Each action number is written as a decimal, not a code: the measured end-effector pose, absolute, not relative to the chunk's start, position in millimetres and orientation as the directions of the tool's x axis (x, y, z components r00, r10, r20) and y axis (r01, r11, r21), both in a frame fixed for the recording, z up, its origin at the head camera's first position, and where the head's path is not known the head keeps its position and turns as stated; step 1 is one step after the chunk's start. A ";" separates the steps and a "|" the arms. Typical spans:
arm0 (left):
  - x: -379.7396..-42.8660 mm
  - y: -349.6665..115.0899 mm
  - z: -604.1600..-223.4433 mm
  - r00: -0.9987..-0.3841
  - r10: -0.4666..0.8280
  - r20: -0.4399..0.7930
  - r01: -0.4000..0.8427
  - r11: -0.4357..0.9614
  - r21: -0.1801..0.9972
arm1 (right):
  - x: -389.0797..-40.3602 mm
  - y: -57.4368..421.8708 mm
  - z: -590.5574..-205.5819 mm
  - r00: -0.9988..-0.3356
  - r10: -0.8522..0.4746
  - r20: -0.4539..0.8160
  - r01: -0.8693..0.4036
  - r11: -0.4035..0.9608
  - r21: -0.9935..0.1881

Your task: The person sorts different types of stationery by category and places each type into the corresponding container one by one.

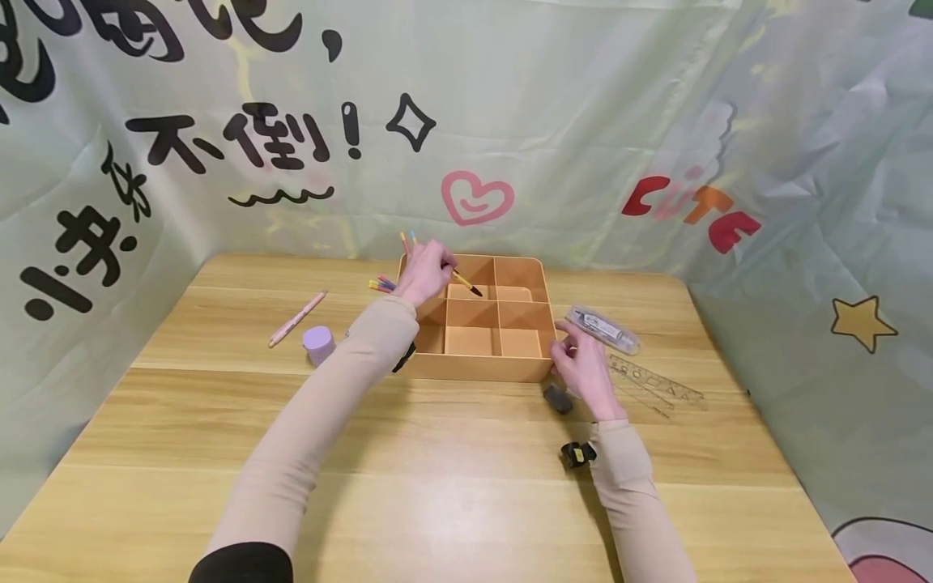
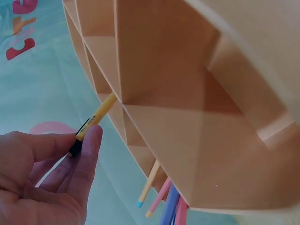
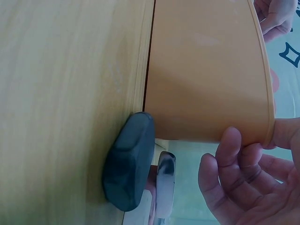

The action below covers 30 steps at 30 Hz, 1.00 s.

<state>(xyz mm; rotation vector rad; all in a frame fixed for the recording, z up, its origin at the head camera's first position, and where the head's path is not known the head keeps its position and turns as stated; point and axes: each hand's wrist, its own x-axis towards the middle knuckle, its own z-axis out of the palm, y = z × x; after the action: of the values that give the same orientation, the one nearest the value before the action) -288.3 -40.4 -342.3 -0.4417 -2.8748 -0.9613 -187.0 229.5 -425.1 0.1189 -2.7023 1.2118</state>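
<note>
A tan divided organizer box (image 1: 477, 369) stands on the table. Over its back left part, my left hand (image 1: 426, 273) pinches a yellow pen (image 2: 104, 109) with a black end and a clip between thumb and fingers. In the head view the pen's dark tip (image 1: 476, 291) points down toward a back compartment. My right hand (image 1: 583, 368) holds the box's front right corner, its thumb at the rim and fingertips against the outer wall. Thin coloured sticks (image 2: 161, 194) poke out past the box edge near my left hand. A dark rounded block (image 3: 129, 161) lies below my right hand.
Left of the box are a pink pen (image 1: 297, 319), a purple cylinder (image 1: 318, 345) and a bundle of coloured sticks (image 1: 381, 284). On the right lie a transparent case (image 1: 603, 329) and a clear ruler (image 1: 659, 380). A printed cloth (image 1: 568, 121) hangs behind the table.
</note>
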 end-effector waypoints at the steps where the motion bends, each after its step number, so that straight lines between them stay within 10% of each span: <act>1: -288.1 -40.4 -342.9 -0.956 0.250 0.157 0.294 0.763 0.576 | -187.1 229.3 -425.0 -0.981 -0.001 0.193 -0.144 0.666 -0.732; 30: -264.7 -73.8 -324.5 -0.952 0.263 0.156 0.301 0.715 0.631 | -186.1 228.3 -425.0 -0.983 -0.010 0.181 -0.143 0.656 -0.741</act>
<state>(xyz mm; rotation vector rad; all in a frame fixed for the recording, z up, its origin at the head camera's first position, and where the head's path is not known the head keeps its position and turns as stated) -264.7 -73.8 -324.5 -0.4705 -2.8581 -1.0668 -186.1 228.3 -425.0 0.1263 -2.7104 1.2333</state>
